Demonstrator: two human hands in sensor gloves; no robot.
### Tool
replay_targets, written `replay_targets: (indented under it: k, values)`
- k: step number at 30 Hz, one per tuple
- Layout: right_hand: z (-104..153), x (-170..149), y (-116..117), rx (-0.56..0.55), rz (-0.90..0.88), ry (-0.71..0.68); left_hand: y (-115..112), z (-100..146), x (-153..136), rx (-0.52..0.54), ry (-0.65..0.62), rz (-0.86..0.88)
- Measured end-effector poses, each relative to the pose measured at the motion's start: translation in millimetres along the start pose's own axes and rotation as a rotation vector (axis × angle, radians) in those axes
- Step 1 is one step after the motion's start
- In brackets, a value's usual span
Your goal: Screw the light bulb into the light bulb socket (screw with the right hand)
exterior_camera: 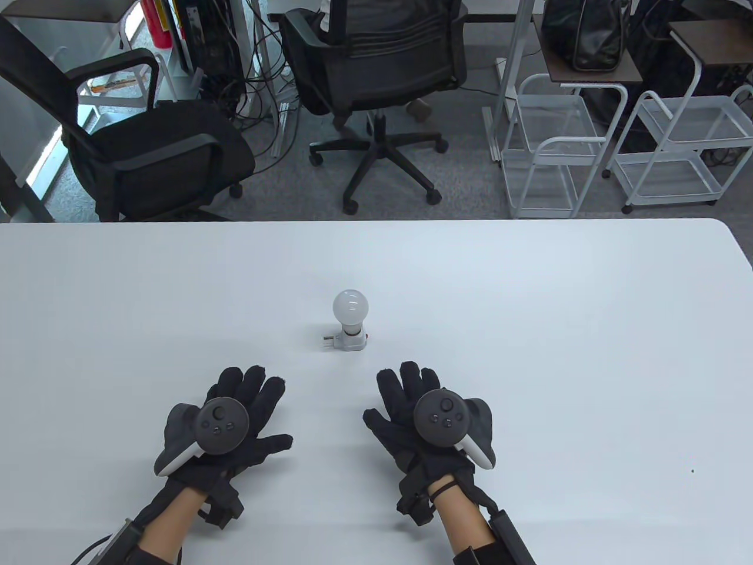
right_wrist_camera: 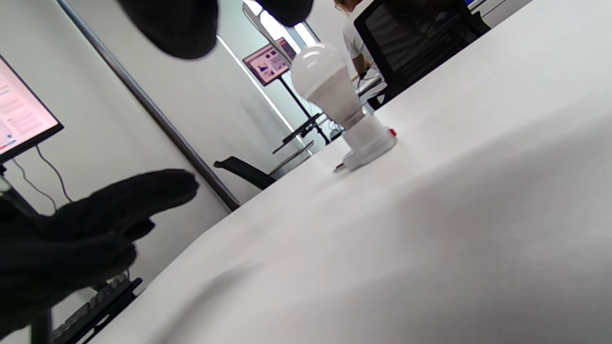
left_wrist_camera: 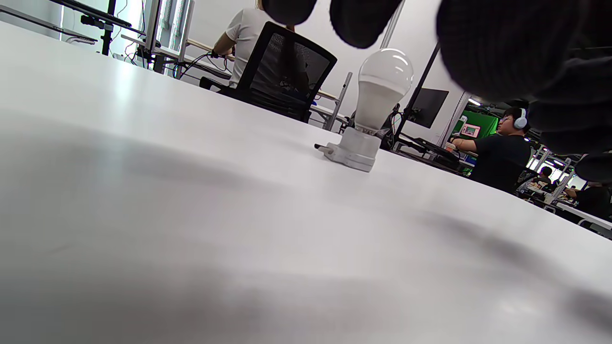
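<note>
Table view shows both gloved hands lying flat on the white table (exterior_camera: 529, 306), palms down, fingers spread and holding nothing. Ahead of them, between the left hand (exterior_camera: 226, 421) and the right hand (exterior_camera: 426, 415) and a little nearer the right, stands the bulb (exterior_camera: 350, 308), upright in its white socket (exterior_camera: 348, 340). Neither hand touches it; both are apart from it, and each carries a tracker on its back. Left wrist view, taken low over the tabletop, has dark fingertips (left_wrist_camera: 366, 19) hanging in from the top edge, loose and apart, gripping nothing; the bulb (left_wrist_camera: 382, 88) rises beyond them, seated in the socket (left_wrist_camera: 356, 149), whose plug prongs stick out to its left. Right wrist view is tilted, and its fingertips (right_wrist_camera: 174, 24) likewise hang free at the top while the thumb (right_wrist_camera: 119, 210) reaches in from the lower left, closed on nothing. Past those fingers the bulb (right_wrist_camera: 325, 86) sits in the socket (right_wrist_camera: 368, 143), which shows a small red spot on its side.
</note>
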State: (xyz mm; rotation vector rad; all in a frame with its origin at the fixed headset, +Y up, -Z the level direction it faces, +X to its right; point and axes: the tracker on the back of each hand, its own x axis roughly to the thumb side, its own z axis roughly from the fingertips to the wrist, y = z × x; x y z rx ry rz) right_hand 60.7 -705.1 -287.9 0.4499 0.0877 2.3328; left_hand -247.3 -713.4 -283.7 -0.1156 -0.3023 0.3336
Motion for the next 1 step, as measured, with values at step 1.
replay_targets:
  k: [1]
  values:
    - [0.1,0.0,-0.1,0.001,-0.001,-0.001,0.1,0.2,0.4,-0.001,0.001,-0.001]
